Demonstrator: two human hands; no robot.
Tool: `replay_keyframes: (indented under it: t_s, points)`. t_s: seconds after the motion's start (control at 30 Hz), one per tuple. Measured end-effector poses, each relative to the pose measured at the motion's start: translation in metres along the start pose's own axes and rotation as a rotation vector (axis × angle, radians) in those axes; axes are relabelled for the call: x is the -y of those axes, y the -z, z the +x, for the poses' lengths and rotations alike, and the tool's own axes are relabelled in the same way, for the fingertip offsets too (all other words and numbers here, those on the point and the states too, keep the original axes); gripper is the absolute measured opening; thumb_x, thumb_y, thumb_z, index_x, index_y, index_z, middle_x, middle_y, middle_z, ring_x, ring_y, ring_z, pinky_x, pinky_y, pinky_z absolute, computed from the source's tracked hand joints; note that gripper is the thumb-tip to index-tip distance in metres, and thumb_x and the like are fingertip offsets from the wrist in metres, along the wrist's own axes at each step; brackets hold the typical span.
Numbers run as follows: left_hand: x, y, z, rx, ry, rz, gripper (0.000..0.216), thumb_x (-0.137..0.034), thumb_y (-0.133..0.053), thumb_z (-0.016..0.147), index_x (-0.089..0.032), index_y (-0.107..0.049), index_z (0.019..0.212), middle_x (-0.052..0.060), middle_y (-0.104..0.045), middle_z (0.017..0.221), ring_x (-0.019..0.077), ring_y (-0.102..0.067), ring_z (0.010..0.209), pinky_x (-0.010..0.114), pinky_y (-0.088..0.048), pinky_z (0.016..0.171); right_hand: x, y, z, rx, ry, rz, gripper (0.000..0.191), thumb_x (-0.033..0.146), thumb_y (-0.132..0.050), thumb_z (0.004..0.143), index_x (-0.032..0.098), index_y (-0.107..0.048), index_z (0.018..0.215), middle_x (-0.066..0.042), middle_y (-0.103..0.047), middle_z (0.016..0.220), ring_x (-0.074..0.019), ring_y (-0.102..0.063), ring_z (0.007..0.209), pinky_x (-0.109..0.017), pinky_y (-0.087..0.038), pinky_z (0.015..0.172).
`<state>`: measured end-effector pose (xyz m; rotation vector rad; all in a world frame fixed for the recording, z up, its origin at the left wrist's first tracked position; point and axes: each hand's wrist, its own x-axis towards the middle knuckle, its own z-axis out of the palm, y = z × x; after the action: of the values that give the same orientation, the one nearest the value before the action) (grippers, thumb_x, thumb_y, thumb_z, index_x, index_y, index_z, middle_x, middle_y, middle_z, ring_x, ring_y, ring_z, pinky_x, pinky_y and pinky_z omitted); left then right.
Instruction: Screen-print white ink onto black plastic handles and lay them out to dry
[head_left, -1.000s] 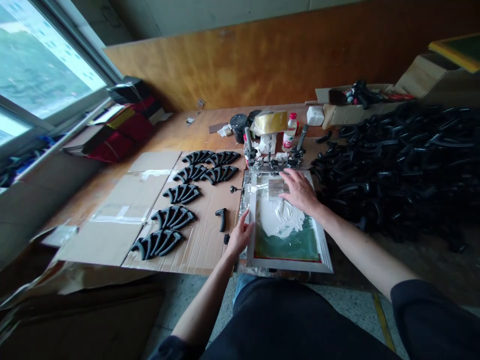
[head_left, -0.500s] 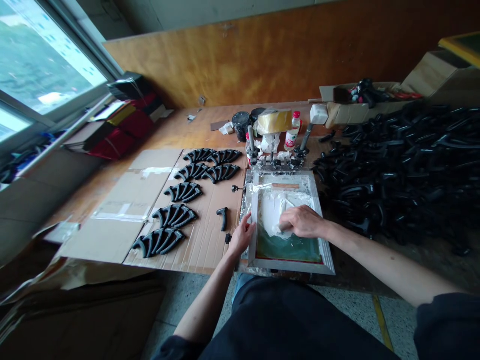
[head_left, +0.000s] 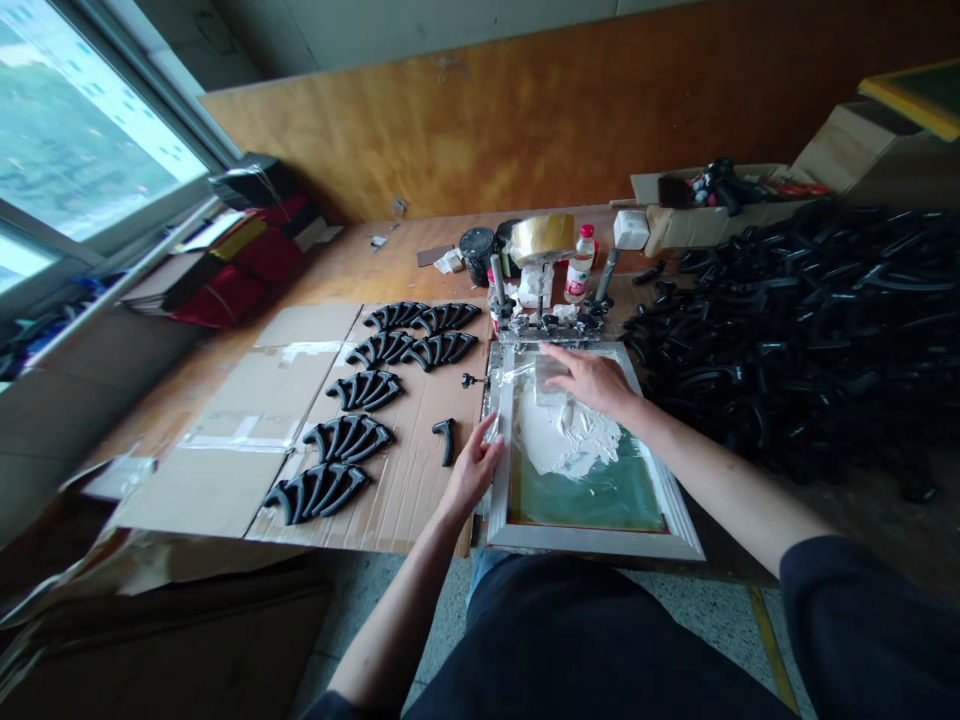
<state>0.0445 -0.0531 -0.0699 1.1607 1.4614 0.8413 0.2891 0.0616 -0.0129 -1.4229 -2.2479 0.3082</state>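
Observation:
An aluminium-framed printing screen [head_left: 592, 541] lies in front of me, with green mesh and a smear of white ink [head_left: 559, 440] on it. My left hand [head_left: 475, 467] grips the frame's left rail, fingers curled round it. Over the far end of the screen, my right hand [head_left: 592, 381] is closed on a flat squeegee [head_left: 550, 377] that rests in the ink. Metal hinge clamps [head_left: 547, 322] hold the far side of the screen.
Rows of black curved plastic parts [head_left: 361, 390] lie on flattened cardboard [head_left: 247, 430] to the left, with a single black part [head_left: 444, 438] beside the frame. A big heap of black parts [head_left: 810, 320] fills the right. A bottle [head_left: 580, 262], a black jar [head_left: 478, 251] and a cardboard box [head_left: 697, 225] stand behind.
My right hand drew the squeegee toward me across the screen, then pushed it back to the far end. The near edge of the frame now looks raised. My left hand stays on the rail.

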Motion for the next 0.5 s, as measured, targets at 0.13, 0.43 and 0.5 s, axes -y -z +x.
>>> replay_keyframes:
  t_s: [0.13,0.43,0.5]
  points:
    - [-0.059,0.009,-0.009,-0.040,-0.071,-0.137,0.063,-0.068,-0.034,0.089,-0.019,-0.066,0.112,0.001,-0.057,0.068,0.0119,-0.048,0.055,0.023,-0.038,0.051,-0.064,0.038,0.009,-0.240,-0.225,0.081,0.033,0.033,-0.052,0.095,0.017,-0.065,0.121,-0.005,-0.073,0.085,-0.0131,-0.064,0.067,-0.022,-0.048,0.064]
    - [-0.125,-0.006,0.032,-0.192,-0.354,-0.440,0.055,-0.062,-0.034,0.092,-0.019,-0.057,0.117,0.007,-0.068,0.098,0.0161,-0.064,0.086,0.026,-0.051,0.068,-0.049,-0.042,-0.082,0.021,-0.121,-0.062,0.025,0.036,-0.062,0.089,0.016,-0.066,0.075,-0.006,-0.069,0.083,-0.0174,-0.063,0.079,-0.026,-0.051,0.071]
    - [-0.102,-0.022,0.023,-0.188,-0.256,-0.476,0.057,-0.063,-0.038,0.091,-0.018,-0.054,0.121,0.009,-0.068,0.099,0.0166,-0.065,0.084,0.026,-0.051,0.066,-0.024,-0.064,-0.090,0.162,-0.078,-0.182,0.019,0.034,-0.066,0.086,0.016,-0.064,0.082,-0.010,-0.068,0.092,-0.0233,-0.062,0.092,-0.032,-0.048,0.082]
